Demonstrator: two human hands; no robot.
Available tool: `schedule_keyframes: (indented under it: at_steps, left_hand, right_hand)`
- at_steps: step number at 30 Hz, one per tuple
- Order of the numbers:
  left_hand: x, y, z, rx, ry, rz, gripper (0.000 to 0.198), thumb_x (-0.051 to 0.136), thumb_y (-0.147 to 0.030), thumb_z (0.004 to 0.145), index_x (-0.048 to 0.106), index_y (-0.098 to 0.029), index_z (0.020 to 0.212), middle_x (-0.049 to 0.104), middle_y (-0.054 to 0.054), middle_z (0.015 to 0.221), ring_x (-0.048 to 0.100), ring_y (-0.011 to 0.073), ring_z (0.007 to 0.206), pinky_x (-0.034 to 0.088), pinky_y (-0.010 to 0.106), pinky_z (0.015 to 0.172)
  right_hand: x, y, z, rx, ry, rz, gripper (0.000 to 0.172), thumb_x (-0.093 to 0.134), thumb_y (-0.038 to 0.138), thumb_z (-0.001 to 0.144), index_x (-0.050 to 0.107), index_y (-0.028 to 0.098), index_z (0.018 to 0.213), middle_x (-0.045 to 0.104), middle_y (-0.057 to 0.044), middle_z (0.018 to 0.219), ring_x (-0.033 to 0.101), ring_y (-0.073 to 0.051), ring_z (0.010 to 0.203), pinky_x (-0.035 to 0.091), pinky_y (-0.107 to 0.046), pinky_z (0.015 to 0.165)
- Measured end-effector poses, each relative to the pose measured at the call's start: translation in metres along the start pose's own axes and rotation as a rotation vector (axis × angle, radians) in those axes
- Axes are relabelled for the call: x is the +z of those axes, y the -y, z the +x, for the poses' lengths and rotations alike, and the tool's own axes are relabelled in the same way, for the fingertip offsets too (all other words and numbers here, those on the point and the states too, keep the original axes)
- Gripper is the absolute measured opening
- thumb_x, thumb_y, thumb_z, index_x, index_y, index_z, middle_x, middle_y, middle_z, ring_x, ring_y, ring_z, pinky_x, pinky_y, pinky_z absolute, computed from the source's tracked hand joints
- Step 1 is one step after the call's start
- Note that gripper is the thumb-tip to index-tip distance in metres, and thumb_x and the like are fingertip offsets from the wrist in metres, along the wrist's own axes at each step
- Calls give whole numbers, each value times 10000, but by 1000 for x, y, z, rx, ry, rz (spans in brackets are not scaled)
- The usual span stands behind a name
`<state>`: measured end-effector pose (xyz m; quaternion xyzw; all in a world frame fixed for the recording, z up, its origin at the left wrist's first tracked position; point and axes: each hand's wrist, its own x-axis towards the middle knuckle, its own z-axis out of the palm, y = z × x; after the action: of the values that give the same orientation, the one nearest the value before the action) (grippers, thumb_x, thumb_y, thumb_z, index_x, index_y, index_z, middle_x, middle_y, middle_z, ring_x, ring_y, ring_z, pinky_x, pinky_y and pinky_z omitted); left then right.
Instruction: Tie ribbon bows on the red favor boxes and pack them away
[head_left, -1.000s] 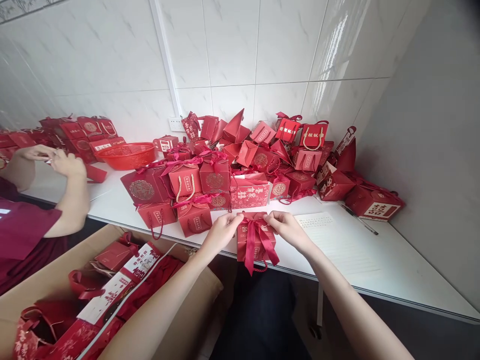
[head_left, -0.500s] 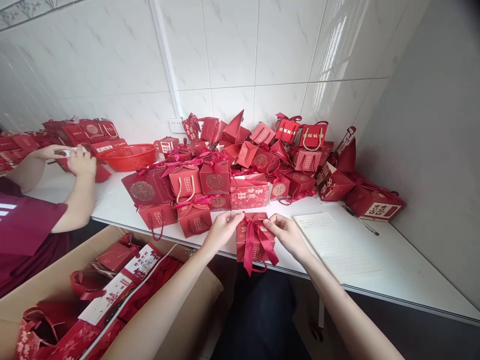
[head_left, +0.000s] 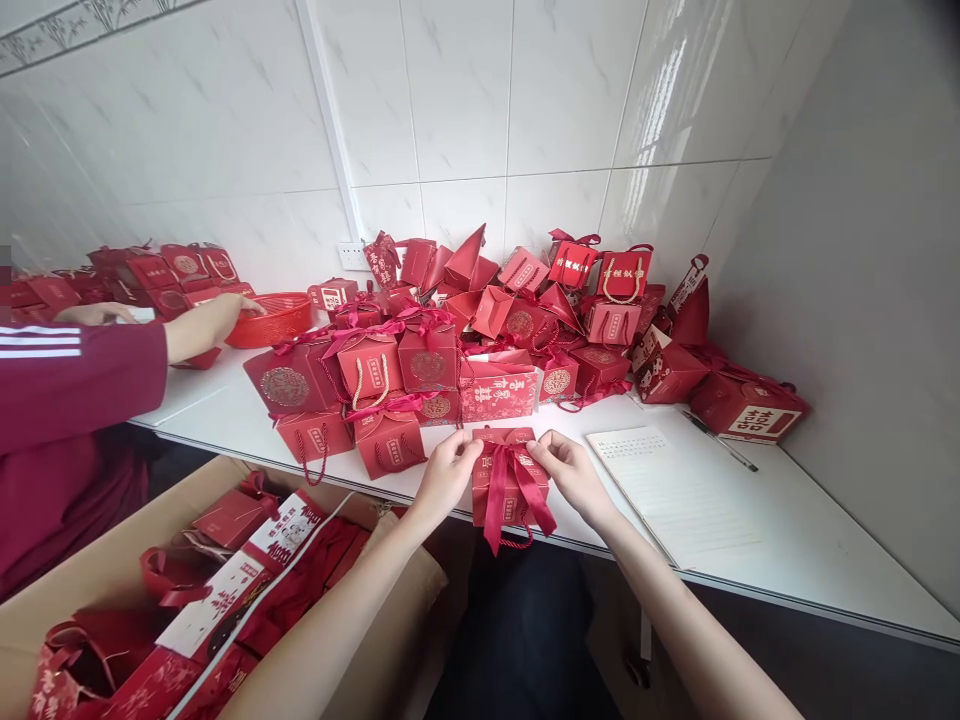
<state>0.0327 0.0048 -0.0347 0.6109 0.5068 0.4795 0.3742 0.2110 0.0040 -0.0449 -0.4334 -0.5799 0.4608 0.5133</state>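
A red gift box (head_left: 511,507) with gold lettering stands at the front edge of the white table. Across its top is a dark red satin ribbon (head_left: 498,500) tied in a bow, both tails hanging down the front. My left hand (head_left: 450,470) pinches the ribbon at the left side of the bow, thumb and forefinger together. On the other side, my right hand (head_left: 568,468) has its fingertips closed on the bow's right part. A twisted red cord hangs below the box.
Stacked red gift boxes (head_left: 427,365) fill the table behind. A notebook (head_left: 667,490) and a pen (head_left: 721,441) lie to the right. At left are a red plastic basket (head_left: 281,322), a co-worker's arm (head_left: 191,335) and a cardboard carton (head_left: 180,492) of packaging.
My left fingertips have shifted slightly down and left at the bow; my right hand has barely moved. The co-worker's one hand has gone from the other to the red basket.
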Motion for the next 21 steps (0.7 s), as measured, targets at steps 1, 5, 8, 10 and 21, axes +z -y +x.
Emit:
schedule_keyframes:
  at_steps: [1,5,8,10,21]
  left_hand:
    - [-1,0,1,-11,4,-10,325,493,-417,718,310,-200,559,297,-57,555,344,110,555,298,235,568]
    - [-10,-2,8,-100,62,-60,348,436,-493,726,361,-197,559,376,-40,548,421,117,532,363,238,534]
    - [-16,-6,14,-146,80,-59,370,455,-529,718,417,-186,582,432,-29,549,455,119,521,382,237,519]
    - [-17,-8,15,-147,97,-38,361,514,-523,691,454,-181,594,444,-33,544,450,114,513,372,230,513]
    - [-10,-15,10,-8,52,90,187,544,-344,705,439,-200,650,515,-36,607,499,133,596,373,253,593]
  right_hand:
    - [0,0,0,-3,0,1,508,606,656,661,387,207,568,375,59,521,337,-94,496,272,-254,515]
    - [-2,1,0,11,10,6,515,620,657,643,385,206,564,381,59,518,335,-94,499,272,-252,517]
    - [-3,2,1,36,24,16,521,641,662,612,394,206,566,407,56,515,350,-96,498,282,-251,517]
    - [-3,2,1,39,27,19,518,645,658,612,399,204,565,420,53,512,362,-98,499,289,-252,521]
    - [-2,1,0,21,20,22,505,630,647,644,402,204,567,423,52,498,366,-97,485,296,-251,507]
